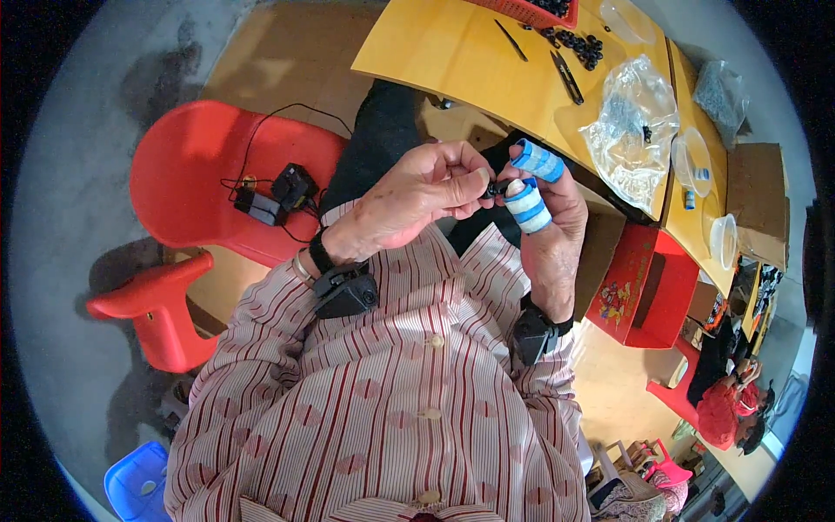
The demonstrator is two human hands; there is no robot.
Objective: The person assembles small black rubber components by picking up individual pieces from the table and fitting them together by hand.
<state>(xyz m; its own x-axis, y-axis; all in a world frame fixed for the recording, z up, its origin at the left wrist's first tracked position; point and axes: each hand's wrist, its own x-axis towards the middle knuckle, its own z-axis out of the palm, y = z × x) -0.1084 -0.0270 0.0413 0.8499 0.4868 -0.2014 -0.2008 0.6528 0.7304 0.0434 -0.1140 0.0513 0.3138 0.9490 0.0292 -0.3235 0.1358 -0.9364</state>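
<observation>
Over my lap, both hands meet at a small black part point(495, 189). My left hand point(428, 190) pinches it between thumb and forefinger. From the other side my right hand point(557, 217) grips the same part; blue-and-white striped finger wraps point(528, 207) cover its thumb and a finger. The part is mostly hidden by the fingertips, so its exact kind cannot be made out. Beyond my hands is the edge of a yellow table point(452, 43), where thread snips point(567, 78) and a thin dark tool point(511, 40) lie near a pile of small black parts point(581, 45).
A clear plastic bag point(633, 130) lies on the table, near round clear tubs point(691, 157). At the far edge is a red basket point(531, 10) of black parts. On my left stands a red chair point(200, 174) with black adapters and cables point(277, 198). A red box point(644, 287) sits under the table.
</observation>
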